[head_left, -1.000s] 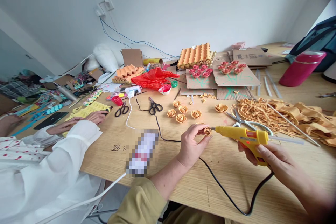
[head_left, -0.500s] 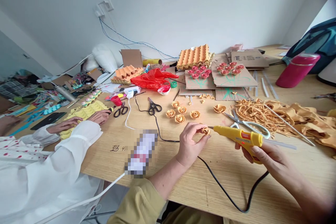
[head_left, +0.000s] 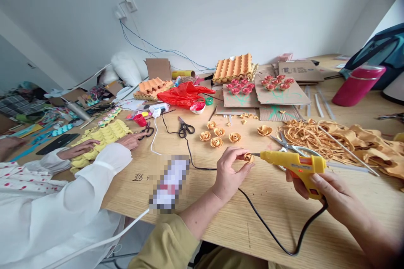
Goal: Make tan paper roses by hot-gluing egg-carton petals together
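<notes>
Between the thumb and fingers of my left hand [head_left: 229, 174] is a small orange paper flower [head_left: 248, 158], its curled petals facing up. My right hand [head_left: 328, 189] grips a yellow glue gun [head_left: 293, 164] by its handle; a small red light glows on its side. The nozzle points left and sits at the flower's edge; whether it touches cannot be made out. Beyond my left hand, several finished-looking orange flowers [head_left: 217, 142] lie on the wooden table [head_left: 202, 193]. One more orange flower [head_left: 264, 130] sits apart, near the white-handled scissors [head_left: 296, 149].
Orange carton scraps [head_left: 315, 138] pile at the right, before a pink bottle [head_left: 359, 85]. Red flowers stand on cardboard [head_left: 284, 94] at the back. A black cord [head_left: 268, 227] loops near my arms. At left, a co-worker's hand [head_left: 131, 139] reaches to black scissors [head_left: 147, 131] beside yellow egg trays [head_left: 104, 138].
My right hand has drawn the glue gun slightly right and levelled it. My left hand stays nearly still with the flower. The co-worker's hand has moved right from the yellow tray to the black scissors.
</notes>
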Demonstrator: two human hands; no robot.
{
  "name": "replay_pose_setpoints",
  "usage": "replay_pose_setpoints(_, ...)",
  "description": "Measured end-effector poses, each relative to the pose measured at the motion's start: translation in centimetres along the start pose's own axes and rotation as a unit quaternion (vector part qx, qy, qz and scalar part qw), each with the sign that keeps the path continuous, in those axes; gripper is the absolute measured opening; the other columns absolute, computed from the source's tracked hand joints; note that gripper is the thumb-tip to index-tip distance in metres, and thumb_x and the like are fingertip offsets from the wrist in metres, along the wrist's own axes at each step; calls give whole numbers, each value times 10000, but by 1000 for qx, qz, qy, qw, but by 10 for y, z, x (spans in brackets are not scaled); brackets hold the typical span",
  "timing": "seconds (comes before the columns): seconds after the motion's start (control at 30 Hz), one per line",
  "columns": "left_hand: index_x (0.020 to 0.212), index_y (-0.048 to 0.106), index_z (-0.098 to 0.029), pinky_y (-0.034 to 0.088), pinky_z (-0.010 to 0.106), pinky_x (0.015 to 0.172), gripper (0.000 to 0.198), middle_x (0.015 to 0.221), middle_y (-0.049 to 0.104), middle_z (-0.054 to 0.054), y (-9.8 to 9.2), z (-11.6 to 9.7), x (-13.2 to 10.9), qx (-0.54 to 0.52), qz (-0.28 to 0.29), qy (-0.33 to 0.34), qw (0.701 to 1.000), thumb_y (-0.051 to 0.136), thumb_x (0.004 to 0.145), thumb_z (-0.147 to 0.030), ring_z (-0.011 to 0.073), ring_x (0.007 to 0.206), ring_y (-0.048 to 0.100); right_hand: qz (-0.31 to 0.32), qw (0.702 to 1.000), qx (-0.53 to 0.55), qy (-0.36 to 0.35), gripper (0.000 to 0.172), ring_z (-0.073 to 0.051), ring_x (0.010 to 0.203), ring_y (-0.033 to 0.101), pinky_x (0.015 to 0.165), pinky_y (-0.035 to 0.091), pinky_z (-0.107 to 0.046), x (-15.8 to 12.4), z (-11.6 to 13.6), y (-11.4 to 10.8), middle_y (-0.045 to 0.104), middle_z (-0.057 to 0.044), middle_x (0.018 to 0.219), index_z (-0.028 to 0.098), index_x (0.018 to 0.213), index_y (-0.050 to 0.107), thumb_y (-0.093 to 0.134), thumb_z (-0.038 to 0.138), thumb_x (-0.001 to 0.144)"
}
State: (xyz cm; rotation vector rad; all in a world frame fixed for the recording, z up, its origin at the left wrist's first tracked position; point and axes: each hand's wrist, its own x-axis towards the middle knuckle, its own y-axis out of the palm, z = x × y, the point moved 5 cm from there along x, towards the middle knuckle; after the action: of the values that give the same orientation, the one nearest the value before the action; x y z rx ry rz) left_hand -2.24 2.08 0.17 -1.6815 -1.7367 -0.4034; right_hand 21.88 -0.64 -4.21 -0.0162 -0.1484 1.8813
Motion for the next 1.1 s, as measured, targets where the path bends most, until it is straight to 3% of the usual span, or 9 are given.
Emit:
replay_pose_setpoints(0.57, 1081, 667, -189, 597, 285, 807, 278, 981, 676, 48, -1, -5, 2, 42, -1, 24, 999, 735, 822, -114, 139, 851, 662, -11, 999, -31, -3, 392, -188, 622, 482, 606, 366, -330, 0, 7, -2, 537, -3, 649, 235, 971, 677, 419, 530, 983)
replay_pose_setpoints(1.1, 1092, 664, -193, 608, 286, 804, 276, 991, 671, 50, 0, -4, 1, 30, -8, 32, 999, 726, 833, -124, 135, 840, 673, -12, 1000, -13, -14, 423, -175, 573, 443, 554, 362, -328, 2, 8, 0, 526, -12, 632, 220, 966, 703, 425, 539, 972)
